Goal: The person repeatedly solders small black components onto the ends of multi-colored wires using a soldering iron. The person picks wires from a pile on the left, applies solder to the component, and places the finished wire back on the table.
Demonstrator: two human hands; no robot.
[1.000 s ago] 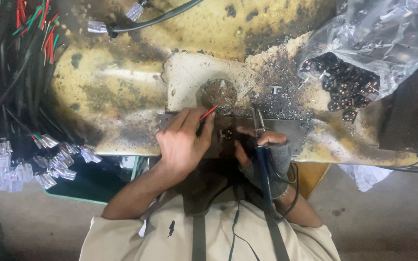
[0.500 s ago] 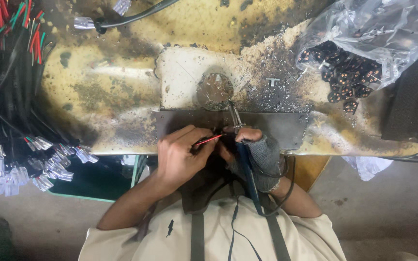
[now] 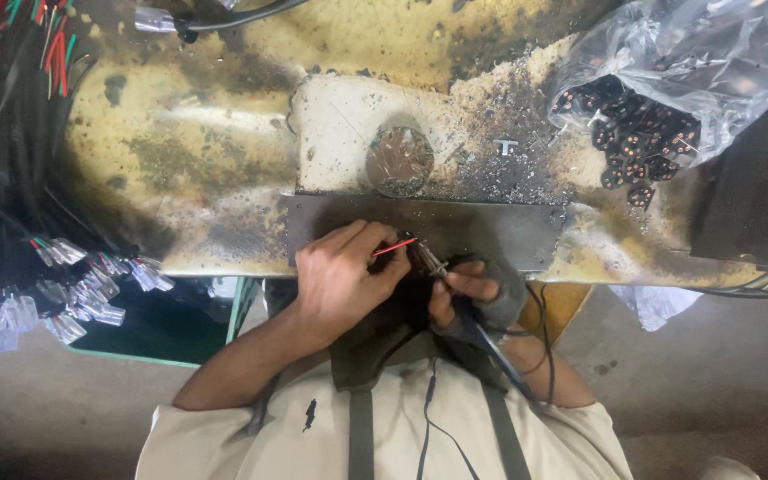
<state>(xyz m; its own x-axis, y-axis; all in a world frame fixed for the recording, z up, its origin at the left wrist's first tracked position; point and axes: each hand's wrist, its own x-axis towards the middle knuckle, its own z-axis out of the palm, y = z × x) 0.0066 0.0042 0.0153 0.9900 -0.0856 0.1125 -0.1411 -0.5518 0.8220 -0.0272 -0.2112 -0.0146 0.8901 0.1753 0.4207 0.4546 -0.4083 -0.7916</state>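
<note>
My left hand (image 3: 341, 277) pinches a thin red wire (image 3: 395, 248) at the near edge of a dark metal plate (image 3: 500, 229). My right hand (image 3: 471, 293), in a grey fingerless glove, grips a soldering iron (image 3: 482, 333) with a blue handle. Its metal tip (image 3: 428, 258) points up and left, right beside the end of the red wire. The iron's dark cord trails down over my lap. Both hands sit close together, almost touching.
A scorched yellow bench (image 3: 180, 169) holds a pale board with a round solder-crusted disc (image 3: 399, 160). At the upper right a clear plastic bag (image 3: 695, 62) holds several black connectors (image 3: 633, 147). Bundled coloured wires (image 3: 20, 80) and clear plastic terminals (image 3: 73, 293) lie at the left.
Both hands have drawn back from the round disc toward the near edge of the plate. The iron's tip has swung down to meet the red wire's end.
</note>
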